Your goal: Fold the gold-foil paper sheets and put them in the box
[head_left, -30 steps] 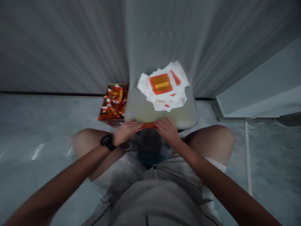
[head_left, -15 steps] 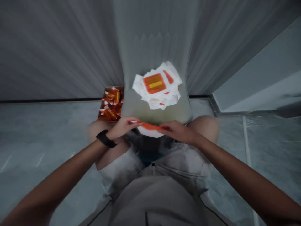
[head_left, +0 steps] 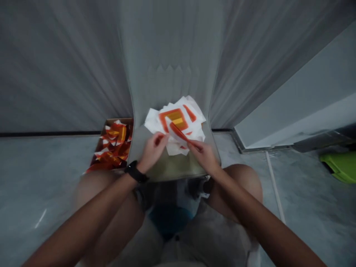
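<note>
A folded white and orange paper sheet (head_left: pixel 178 134) tilts above the pile, its right end pinched in my right hand (head_left: pixel 203 152). My left hand (head_left: pixel 155 148), with a black watch on the wrist, has thumb and forefinger closed together close to the sheet's left side. Whether those fingertips hold anything is hidden by blur. Below both hands lies a loose pile of white papers (head_left: pixel 151 120) with orange and yellow printing. The pile rests on the seat of a grey chair (head_left: pixel 167 168).
Left of the chair, a cardboard box (head_left: pixel 96 148) on the floor holds several crumpled orange and white papers (head_left: pixel 115 137). A grey curtain (head_left: pixel 69 74) hangs behind. At the right stand a pale panel (head_left: pixel 292 100) and a green object (head_left: pixel 340 167). My knees flank the seat.
Both hands have moved forward from the seat's front edge to over the pile. The sheet, earlier stretched between both hands, now tilts from my right hand. The view has shifted.
</note>
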Demonstrator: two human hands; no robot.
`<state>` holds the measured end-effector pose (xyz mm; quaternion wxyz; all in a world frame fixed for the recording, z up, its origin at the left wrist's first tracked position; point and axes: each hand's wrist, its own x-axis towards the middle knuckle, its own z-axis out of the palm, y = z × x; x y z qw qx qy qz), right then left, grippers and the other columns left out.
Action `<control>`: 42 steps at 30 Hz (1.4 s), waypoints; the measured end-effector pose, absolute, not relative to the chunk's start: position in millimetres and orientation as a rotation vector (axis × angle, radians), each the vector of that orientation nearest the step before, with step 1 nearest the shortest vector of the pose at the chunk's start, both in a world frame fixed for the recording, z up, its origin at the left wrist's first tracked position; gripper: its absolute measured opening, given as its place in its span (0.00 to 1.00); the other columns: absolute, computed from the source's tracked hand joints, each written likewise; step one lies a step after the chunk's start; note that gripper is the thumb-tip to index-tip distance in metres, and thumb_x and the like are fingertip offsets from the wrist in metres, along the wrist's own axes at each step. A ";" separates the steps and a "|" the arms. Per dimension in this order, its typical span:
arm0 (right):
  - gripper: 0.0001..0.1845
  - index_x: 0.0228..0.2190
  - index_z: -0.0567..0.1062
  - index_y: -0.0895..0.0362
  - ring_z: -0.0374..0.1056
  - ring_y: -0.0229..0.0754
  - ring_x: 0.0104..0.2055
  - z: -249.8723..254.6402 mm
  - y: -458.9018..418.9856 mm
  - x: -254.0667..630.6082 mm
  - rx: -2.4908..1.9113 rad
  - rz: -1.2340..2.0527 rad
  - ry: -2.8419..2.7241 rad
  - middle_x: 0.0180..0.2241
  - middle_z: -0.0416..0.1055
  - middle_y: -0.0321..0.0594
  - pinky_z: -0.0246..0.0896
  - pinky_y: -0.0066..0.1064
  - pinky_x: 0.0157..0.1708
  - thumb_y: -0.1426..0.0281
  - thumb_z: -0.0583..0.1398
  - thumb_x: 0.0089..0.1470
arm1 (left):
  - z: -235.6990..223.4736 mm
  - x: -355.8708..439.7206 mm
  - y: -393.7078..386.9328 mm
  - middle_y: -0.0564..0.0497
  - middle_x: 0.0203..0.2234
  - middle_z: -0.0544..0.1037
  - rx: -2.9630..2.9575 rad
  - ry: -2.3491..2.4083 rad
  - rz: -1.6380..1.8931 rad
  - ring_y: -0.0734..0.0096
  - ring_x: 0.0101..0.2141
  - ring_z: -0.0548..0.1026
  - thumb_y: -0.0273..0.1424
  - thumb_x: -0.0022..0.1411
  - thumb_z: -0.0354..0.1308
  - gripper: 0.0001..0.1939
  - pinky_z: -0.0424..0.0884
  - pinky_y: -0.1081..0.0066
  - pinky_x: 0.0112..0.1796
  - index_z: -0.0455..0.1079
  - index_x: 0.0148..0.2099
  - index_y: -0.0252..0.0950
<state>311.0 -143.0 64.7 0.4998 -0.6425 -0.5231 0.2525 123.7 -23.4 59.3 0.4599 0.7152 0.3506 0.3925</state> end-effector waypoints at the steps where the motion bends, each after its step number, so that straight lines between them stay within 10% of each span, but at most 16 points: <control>1: 0.19 0.46 0.82 0.54 0.77 0.49 0.46 60.0 -136.3 305.7 -1.518 0.586 -1.253 0.45 0.82 0.42 0.73 0.41 0.49 0.56 0.59 0.63 | 58.5 129.4 -26.3 0.54 0.25 0.69 1.680 0.772 0.824 0.73 0.26 0.68 0.51 0.69 0.55 0.21 0.66 0.73 0.26 0.68 0.37 0.38; 16: 0.23 0.48 0.77 0.55 0.75 0.46 0.46 46.0 -97.4 288.4 -1.487 0.749 -1.035 0.45 0.80 0.46 0.72 0.35 0.47 0.52 0.56 0.65 | 49.6 161.2 -11.9 0.55 0.23 0.70 1.435 0.649 0.653 0.77 0.22 0.67 0.51 0.66 0.58 0.21 0.63 0.75 0.23 0.68 0.34 0.37; 29: 0.26 0.16 0.60 0.53 0.53 0.36 0.23 61.3 -105.5 302.3 -1.624 0.803 -0.914 0.16 0.56 0.30 0.48 0.29 0.25 0.53 0.57 0.58 | 48.9 149.4 -14.5 0.57 0.19 0.65 1.332 0.751 0.634 0.76 0.21 0.63 0.41 0.59 0.60 0.14 0.58 0.73 0.24 0.66 0.29 0.36; 42: 0.18 0.34 0.83 0.56 0.75 0.47 0.36 54.0 -103.7 302.9 -1.575 0.719 -0.982 0.35 0.82 0.43 0.69 0.35 0.38 0.55 0.61 0.56 | 42.2 144.7 -7.3 0.55 0.24 0.67 1.775 0.800 0.707 0.73 0.28 0.65 0.47 0.70 0.52 0.21 0.61 0.72 0.30 0.65 0.31 0.36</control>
